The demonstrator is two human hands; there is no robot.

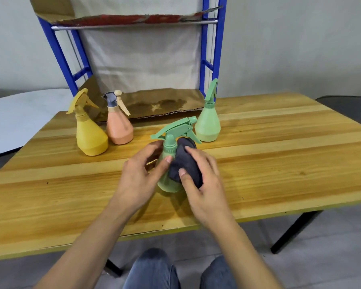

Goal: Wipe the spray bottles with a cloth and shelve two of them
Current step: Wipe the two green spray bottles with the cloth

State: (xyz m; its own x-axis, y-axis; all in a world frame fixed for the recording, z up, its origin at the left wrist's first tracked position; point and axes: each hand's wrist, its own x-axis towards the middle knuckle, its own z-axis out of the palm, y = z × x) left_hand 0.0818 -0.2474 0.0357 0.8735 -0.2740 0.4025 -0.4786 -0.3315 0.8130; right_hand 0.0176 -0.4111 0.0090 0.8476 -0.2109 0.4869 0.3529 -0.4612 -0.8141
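A green spray bottle [169, 150] stands in the middle of the wooden table [279, 155]. My left hand [141, 174] grips its body from the left, thumb on the shoulder. My right hand [202, 178] holds a dark grey cloth [186, 163] pressed against the bottle's right side. Further back stand a second green bottle [208, 124], a pink bottle [119, 127] with a grey and beige trigger, and a yellow bottle [90, 134]. Behind them rises a blue-framed shelf [204, 65] lined with cardboard.
The lower shelf board [163, 103] is stained brown cardboard level with the table's back edge. An upper shelf [133, 22] runs across the top. A white round table [14, 119] is at the left. My knees show below the table's front edge.
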